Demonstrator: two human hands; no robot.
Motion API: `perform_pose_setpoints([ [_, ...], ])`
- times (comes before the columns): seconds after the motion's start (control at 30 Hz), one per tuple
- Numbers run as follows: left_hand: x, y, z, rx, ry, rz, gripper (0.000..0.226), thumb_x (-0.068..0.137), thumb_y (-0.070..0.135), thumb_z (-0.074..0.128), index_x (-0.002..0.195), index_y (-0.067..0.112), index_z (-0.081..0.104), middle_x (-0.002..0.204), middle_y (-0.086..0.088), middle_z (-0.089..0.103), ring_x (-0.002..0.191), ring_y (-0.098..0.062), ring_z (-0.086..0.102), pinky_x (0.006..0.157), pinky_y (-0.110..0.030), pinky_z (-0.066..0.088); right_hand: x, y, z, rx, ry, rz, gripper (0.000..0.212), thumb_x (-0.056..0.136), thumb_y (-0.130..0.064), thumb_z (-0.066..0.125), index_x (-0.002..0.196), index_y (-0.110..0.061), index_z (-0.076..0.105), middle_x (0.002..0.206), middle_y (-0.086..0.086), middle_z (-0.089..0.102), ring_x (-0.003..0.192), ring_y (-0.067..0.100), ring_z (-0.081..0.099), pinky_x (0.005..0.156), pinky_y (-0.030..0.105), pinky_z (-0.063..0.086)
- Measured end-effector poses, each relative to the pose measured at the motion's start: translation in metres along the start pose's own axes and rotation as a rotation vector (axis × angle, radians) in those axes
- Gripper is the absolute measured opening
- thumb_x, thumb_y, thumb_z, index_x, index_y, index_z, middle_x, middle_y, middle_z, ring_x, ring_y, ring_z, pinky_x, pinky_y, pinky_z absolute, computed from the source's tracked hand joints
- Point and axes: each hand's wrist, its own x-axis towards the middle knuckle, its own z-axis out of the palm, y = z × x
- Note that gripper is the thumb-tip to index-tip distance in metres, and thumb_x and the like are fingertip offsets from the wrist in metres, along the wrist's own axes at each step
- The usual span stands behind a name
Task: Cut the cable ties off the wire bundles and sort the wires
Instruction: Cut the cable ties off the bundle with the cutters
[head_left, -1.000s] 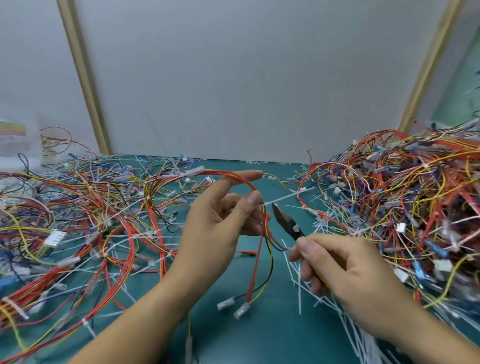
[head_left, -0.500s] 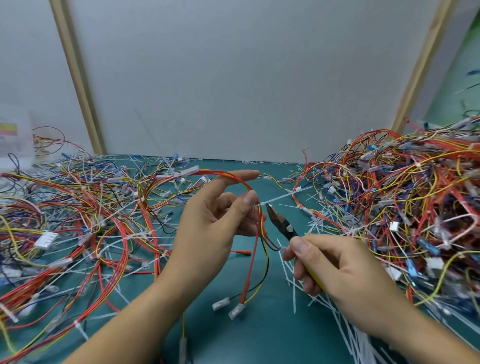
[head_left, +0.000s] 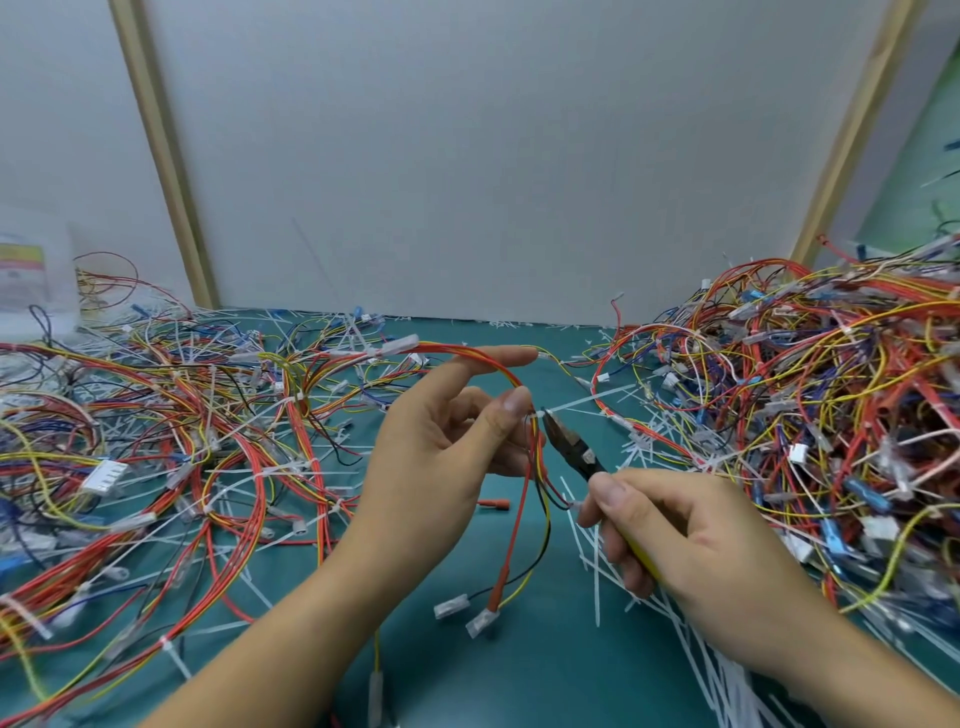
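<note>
Right hand (head_left: 691, 540) grips the cutters (head_left: 571, 447), whose tip has moved up to the white cable tie (head_left: 540, 414) — the cut looks imminent. Left hand (head_left: 441, 467) pinches the wire bundle (head_left: 535, 467) above the counter (head_left: 545, 649) — uncut heap (head_left: 805, 405) beyond.

No lettering can be read. The white label with yellow and red bands (head_left: 22, 274) at far left is blurred.
</note>
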Motion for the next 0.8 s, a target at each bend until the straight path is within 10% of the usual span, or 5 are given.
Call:
perform_pose_setpoints([
  [0.53, 0.000, 0.004, 0.003, 0.039, 0.013, -0.085, 0.017, 0.096, 0.009, 0.061, 0.107, 0.021, 0.068, 0.065, -0.010, 0.065, 0.059, -0.026, 0.067, 0.058, -0.031, 0.057, 0.003, -0.006, -0.001, 0.313, 0.061, 0.140, 0.052, 0.080, -0.054, 0.054, 0.082, -0.004, 0.067, 0.062, 0.009, 0.050, 0.048, 0.024, 0.045, 0.040, 0.031, 0.037],
  [0.8, -0.015, 0.005, 0.012, 0.478, -0.557, -0.174, 0.016, 0.073, 0.020, 0.049, 0.085, 0.017, 0.060, 0.053, 0.003, 0.044, 0.050, -0.011, 0.039, 0.051, -0.028, 0.035, 0.003, -0.009, -0.002, 0.372, 0.105, -0.017, 0.026, 0.074, -0.041, 0.080, 0.093, -0.023, 0.074, 0.067, 0.004, 0.063, 0.064, 0.021, 0.062, 0.065, 0.033, 0.056],
])
